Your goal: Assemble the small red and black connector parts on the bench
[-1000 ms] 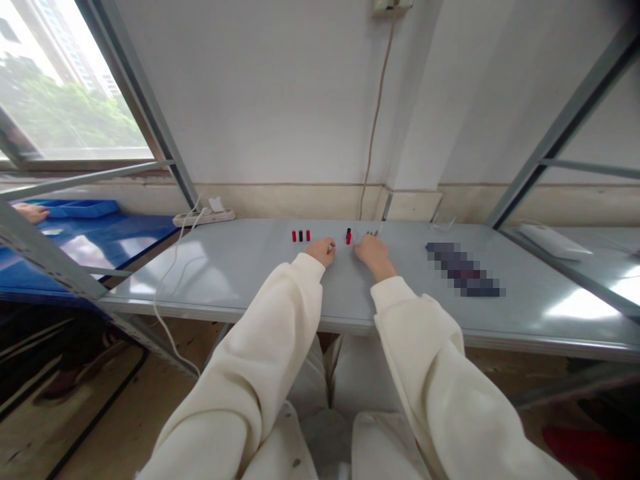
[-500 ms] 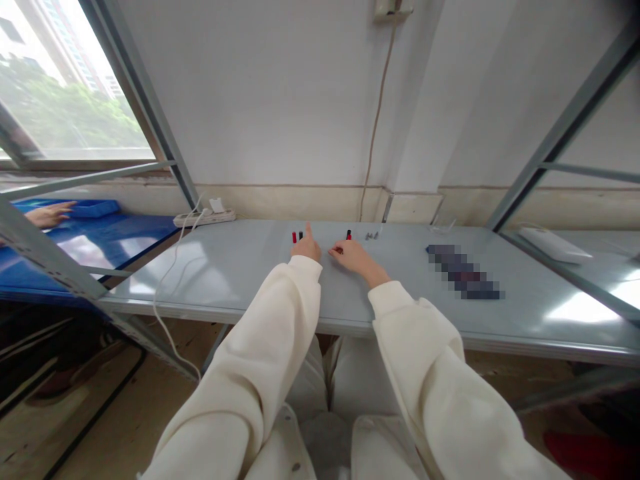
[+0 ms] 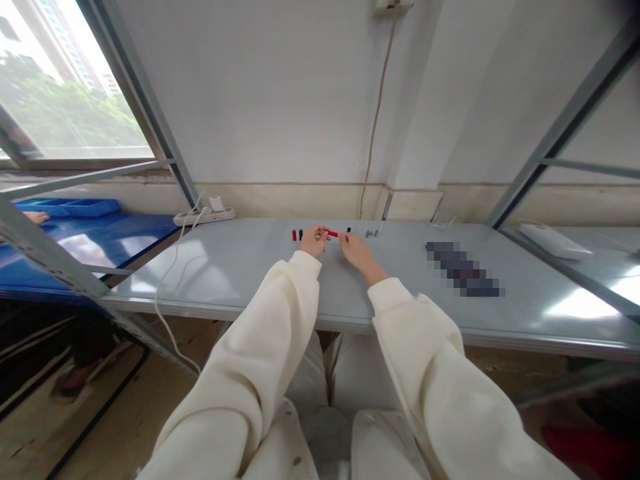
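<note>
My left hand [image 3: 313, 241] and my right hand [image 3: 353, 249] meet over the grey table [image 3: 240, 273], both in cream sleeves. Between their fingertips they hold a small red cylinder [image 3: 332, 233] lying sideways. Each hand pinches one end of it. Just left of my left hand stand a red piece [image 3: 294, 235] and a black piece [image 3: 301, 234]. A black-topped piece [image 3: 349, 231] stands right behind my right hand. A few tiny grey metal bits [image 3: 371, 233] lie further right.
A white power strip [image 3: 204, 216] with its cord lies at the table's back left. A blurred dark object [image 3: 463, 268] sits on the right. Slanted metal frame bars stand at both sides. Another person's hand [image 3: 35, 217] rests on the blue bench at far left.
My left hand has drawn back from pointing at the row and now pinches a red cylinder together with my right hand. One red piece has left the row by my left hand.
</note>
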`<state>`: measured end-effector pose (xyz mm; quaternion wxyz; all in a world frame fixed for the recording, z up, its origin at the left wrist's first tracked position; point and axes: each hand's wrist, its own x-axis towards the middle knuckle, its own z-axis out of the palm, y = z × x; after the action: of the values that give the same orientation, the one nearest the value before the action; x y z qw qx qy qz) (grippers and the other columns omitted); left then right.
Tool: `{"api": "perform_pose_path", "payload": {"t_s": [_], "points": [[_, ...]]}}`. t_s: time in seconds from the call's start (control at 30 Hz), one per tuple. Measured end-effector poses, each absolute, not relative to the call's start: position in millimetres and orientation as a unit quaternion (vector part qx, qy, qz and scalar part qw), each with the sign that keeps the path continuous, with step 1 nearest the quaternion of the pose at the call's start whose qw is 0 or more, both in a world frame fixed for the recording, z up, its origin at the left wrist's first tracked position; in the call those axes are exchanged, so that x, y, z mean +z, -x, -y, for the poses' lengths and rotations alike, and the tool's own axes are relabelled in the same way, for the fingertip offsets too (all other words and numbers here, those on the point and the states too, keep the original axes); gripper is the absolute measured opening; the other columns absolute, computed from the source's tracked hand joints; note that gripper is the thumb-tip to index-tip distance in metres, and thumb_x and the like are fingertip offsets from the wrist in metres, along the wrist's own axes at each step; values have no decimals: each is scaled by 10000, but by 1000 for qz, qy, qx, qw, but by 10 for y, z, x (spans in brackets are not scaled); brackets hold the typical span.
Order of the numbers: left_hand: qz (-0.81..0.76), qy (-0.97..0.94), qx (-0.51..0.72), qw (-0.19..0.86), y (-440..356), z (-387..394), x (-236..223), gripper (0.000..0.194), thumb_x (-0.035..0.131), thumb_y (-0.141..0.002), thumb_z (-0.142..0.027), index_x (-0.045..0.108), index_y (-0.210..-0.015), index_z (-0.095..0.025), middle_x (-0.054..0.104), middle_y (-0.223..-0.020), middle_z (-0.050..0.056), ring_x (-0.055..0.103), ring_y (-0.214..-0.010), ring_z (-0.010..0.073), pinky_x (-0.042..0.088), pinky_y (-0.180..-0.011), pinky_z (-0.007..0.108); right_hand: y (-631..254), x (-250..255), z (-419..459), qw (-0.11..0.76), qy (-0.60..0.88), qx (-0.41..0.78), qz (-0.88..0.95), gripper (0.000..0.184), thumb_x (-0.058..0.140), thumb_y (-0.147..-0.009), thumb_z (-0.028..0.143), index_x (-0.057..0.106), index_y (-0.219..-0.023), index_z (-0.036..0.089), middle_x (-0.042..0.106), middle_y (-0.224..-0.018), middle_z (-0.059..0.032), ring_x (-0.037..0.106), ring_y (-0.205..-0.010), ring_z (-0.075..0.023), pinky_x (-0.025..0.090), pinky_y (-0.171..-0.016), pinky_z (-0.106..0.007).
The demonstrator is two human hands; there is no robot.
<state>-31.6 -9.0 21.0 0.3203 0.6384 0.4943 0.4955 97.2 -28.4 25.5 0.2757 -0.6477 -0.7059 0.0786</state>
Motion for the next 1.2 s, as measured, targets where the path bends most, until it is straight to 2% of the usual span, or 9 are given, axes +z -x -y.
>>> {"api": "perform_pose_path", "payload": {"t_s": [0.1,0.23,0.43,0.53,0.67,0.8,0.93,1.2], "points": [[-441,-611,513,412,301,145,281,104,495,-766,-174,523,-855,-128,588,-685,2,401,-346,12,335,-387,169,-984,295,273,333,632,130,688,552,143,-885,466,560,-688,161,595,-633,-89,570,-652,-163,400,-623,-254],[-416,-575,527,468,308,173,329,126,529,-756,-212,514,-850,-129,554,-652,-26,392,-326,4,286,-355,162,-986,336,289,405,587,174,679,592,142,-839,572,496,-560,189,521,-500,-34,528,-554,-141,398,-570,-241],[-380,-527,565,509,313,145,327,149,516,-769,-238,494,-877,-138,504,-638,-46,396,-325,8,226,-323,162,-975,342,291,482,530,186,673,491,266,-814,568,488,-617,177,543,-572,-15,507,-539,-114,389,-564,-230],[-382,-508,587,502,329,123,321,143,508,-776,-251,489,-866,-141,473,-609,-57,376,-314,5,216,-313,164,-972,354,304,485,518,189,679,400,341,-809,509,518,-707,164,579,-666,-26,501,-529,-98,391,-557,-225],[-400,-499,598,483,342,91,305,232,536,-756,-352,498,-850,-143,464,-580,-65,350,-308,-3,216,-315,157,-958,360,332,468,519,170,694,265,449,-781,405,540,-826,160,608,-801,-43,496,-541,-79,406,-577,-219],[-392,-498,613,472,334,99,311,356,575,-700,-439,510,-874,-136,475,-564,-69,345,-303,-2,218,-318,161,-943,346,325,462,501,193,706,227,450,-786,361,527,-852,158,608,-780,-31,492,-509,-72,418,-562,-221],[-372,-510,608,481,322,141,334,437,614,-654,-454,520,-934,-132,518,-586,-56,358,-307,1,228,-319,168,-938,345,307,477,488,225,695,246,428,-800,382,516,-845,157,600,-757,-24,484,-477,-64,412,-518,-211],[-379,-534,582,482,307,145,319,349,635,-625,-431,538,-757,-123,515,-536,-52,368,-310,8,233,-322,168,-932,369,344,463,481,225,709,197,469,-784,331,524,-814,144,609,-780,-36,491,-482,-63,410,-509,-207]]}}
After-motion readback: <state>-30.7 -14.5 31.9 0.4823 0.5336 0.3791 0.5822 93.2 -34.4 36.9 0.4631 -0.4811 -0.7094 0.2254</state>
